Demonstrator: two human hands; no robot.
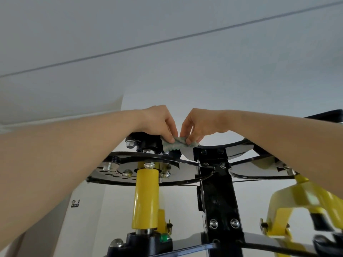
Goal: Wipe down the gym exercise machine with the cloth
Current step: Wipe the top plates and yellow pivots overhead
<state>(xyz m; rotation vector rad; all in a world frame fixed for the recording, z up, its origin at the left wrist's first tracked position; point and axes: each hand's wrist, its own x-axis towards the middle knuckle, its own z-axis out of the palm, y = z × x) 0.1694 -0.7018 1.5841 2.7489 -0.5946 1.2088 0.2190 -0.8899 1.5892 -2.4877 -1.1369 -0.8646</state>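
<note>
I look up at the top of a black and yellow gym machine (217,191). A small pale green cloth (176,144) lies bunched on its upper black bracket, above the round black plate (141,175). My left hand (159,123) pinches the cloth's left end with fingers curled down. The right end is pinched by my right hand (198,125). Both arms reach up from the lower corners, and part of the cloth is hidden under my fingers.
A yellow cylinder (146,197) stands below the left plate, and a yellow arm (300,197) hangs at the right. Bolts and a black pulley housing (144,143) sit by my left hand. White ceiling and wall fill the background.
</note>
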